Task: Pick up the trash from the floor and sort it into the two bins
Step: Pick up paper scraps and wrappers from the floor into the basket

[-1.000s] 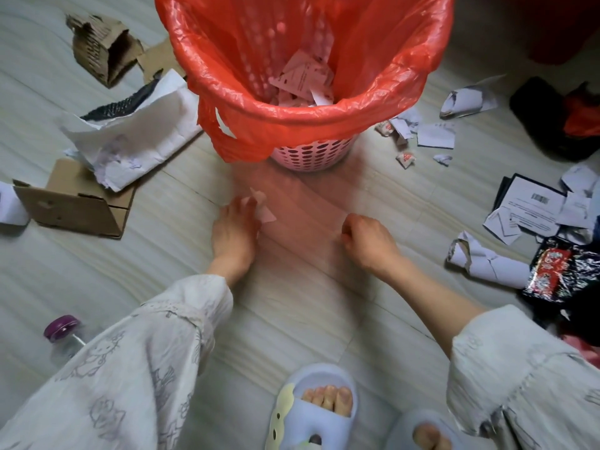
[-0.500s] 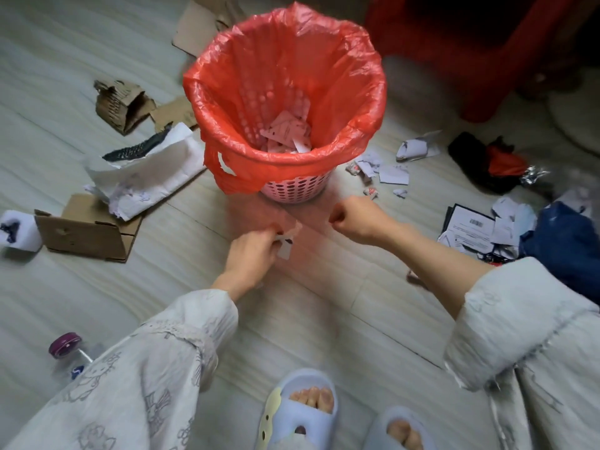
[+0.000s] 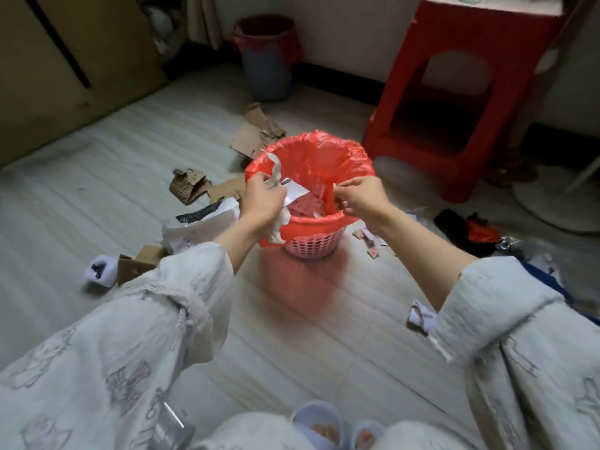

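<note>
Paper scraps gripped in left hand hang over the bin; right hand, curled, pinches something unclear.

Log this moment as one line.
phase: drop | left hand: holds paper scraps over red-lined bin | right hand: fingers curled at rim, contents unclear | far bin: untouched
</note>
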Motion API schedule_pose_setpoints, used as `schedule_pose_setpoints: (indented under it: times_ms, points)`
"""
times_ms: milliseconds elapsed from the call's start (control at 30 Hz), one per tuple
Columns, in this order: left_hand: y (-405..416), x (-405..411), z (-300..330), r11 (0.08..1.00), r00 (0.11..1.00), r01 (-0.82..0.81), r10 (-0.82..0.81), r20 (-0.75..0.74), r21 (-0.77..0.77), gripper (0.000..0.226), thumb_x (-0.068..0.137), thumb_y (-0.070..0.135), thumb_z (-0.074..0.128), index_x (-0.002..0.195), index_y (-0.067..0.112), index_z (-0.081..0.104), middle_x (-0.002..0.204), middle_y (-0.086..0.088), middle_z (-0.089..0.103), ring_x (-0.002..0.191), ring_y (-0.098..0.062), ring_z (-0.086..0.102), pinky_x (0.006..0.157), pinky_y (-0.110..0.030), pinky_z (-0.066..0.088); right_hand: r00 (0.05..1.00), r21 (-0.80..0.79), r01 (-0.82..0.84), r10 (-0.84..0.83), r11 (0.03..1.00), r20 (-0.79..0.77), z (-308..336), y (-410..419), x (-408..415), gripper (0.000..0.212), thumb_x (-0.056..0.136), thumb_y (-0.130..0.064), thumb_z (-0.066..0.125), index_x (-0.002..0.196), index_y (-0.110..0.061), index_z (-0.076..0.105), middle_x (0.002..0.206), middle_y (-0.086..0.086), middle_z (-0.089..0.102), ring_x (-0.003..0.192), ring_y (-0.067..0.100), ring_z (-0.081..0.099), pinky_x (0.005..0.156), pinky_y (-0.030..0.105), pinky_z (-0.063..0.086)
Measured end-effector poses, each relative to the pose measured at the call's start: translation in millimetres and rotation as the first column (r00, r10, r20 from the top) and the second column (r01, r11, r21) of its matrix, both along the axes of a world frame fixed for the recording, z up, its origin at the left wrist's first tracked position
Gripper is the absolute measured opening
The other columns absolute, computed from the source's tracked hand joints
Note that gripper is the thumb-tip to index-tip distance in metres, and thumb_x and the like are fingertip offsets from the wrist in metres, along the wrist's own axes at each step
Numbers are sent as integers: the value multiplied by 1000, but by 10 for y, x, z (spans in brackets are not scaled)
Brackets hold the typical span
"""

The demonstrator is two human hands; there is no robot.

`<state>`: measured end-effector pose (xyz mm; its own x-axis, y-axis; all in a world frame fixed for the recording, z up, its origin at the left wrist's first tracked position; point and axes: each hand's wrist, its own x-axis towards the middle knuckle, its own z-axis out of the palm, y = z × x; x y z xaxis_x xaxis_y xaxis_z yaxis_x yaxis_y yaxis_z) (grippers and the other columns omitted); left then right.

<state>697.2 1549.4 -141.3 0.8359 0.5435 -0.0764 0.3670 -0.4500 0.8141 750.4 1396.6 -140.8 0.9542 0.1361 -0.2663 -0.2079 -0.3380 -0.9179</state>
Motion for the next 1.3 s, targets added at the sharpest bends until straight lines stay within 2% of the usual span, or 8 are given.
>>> schedule_pose_setpoints:
  times_ms: [67, 167, 267, 333, 533, 800, 1000, 1300]
  points:
    - [22, 73, 95, 997, 999, -43, 42, -18, -71, 25, 82, 7, 51, 106, 10, 56, 85, -3, 58, 81, -21, 53, 55, -19, 38, 1000, 43, 14, -13, 999, -18, 34, 65, 40, 30, 85, -10, 64, 56, -14, 59, 57, 5, 57, 50, 14, 49, 55, 25, 43]
    - [60, 232, 174, 995, 997, -60, 55, -56, -78, 33, 83, 8, 52, 116, 10, 54, 100, -4, 59, 94, -22, 55, 70, -21, 37, 995, 146, 58, -46, 988, -85, 45, 164, 147, 26, 84, -1, 59, 60, -9, 58, 63, 10, 59, 55, 17, 54, 58, 28, 50]
    - [89, 443, 118, 974, 998, -52, 43, -46, -221, 46, 76, 27, 63, 115, 6, 53, 106, -6, 60, 96, -25, 59, 84, -29, 48, 975, 367, 144, -68, 919, -211, 59, 263, 250, 8, 90, 2, 49, 89, 5, 57, 89, 17, 58, 79, 27, 63, 65, 25, 55]
    - [109, 556, 33, 928, 997, -31, 2, -78, -371, 72, 70, 47, 66, 124, 3, 47, 121, -12, 58, 97, -28, 61, 84, -37, 50, 954, 407, 162, -38, 899, -297, 10, 301, 308, 26, 95, -4, 46, 118, 7, 49, 110, 21, 54, 105, 34, 59, 80, 30, 52]
    - [81, 541, -103, 917, 986, -26, -43, -164, -399, 57, 96, 30, 47, 144, 9, 24, 146, -12, 31, 129, -29, 39, 95, -41, 45, 952, 236, 38, 36, 971, -305, -89, 175, 254, 43, 97, -19, 46, 138, -8, 40, 131, 13, 52, 105, 24, 55, 83, 32, 48]
    - [331, -167, 375, 957, 946, 289, -287, -149, -7, 33, 93, 20, 45, 125, 14, 53, 111, -6, 59, 89, -14, 57, 65, -22, 48, 970, -71, -243, 244, 967, 12, 359, 143, -294, 42, 93, -24, 48, 133, -14, 48, 121, 5, 61, 104, 24, 61, 95, 43, 50]
    - [757, -789, 439, 955, 956, 285, -277, -96, 82, 26, 93, 15, 46, 113, 12, 62, 110, -6, 64, 95, -17, 58, 83, -30, 48, 871, -347, -402, 470, 847, 140, 612, 578, -781, 37, 93, -23, 46, 128, -11, 53, 122, 12, 62, 110, 26, 59, 96, 40, 47]
    - [1711, -915, -461, 944, 911, 294, -230, -342, 148, 34, 94, 16, 44, 126, 9, 53, 132, -9, 54, 122, -23, 48, 99, -27, 34, 734, -572, -562, 679, 597, -13, -99, 1486, -610, 39, 94, -23, 44, 132, -15, 48, 124, 9, 60, 115, 26, 53, 93, 28, 39]
